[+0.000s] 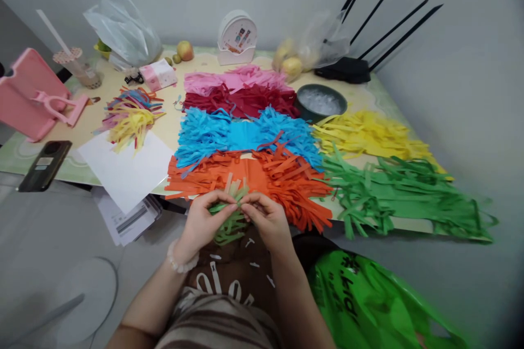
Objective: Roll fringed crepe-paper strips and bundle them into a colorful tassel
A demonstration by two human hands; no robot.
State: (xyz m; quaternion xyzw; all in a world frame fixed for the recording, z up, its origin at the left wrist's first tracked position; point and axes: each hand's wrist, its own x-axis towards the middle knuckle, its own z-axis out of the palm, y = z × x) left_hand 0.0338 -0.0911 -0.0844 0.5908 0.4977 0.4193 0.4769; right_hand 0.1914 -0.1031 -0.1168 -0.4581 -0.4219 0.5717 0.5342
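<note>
My left hand and my right hand meet at the table's front edge, fingers pinched together on a small bundle of green paper strips. The bundle hangs down between both hands over my lap. Just beyond my fingers lies a sheet of orange fringed paper, with blue fringed paper, dark red fringed paper and pink fringed paper behind it. A bead bracelet sits on my left wrist.
Green fringed paper and yellow fringed paper lie at the right. A dark bowl, a router, fruit, a plastic bag, mixed strips, white paper, a phone and a pink stand crowd the table. A green bag lies by my lap.
</note>
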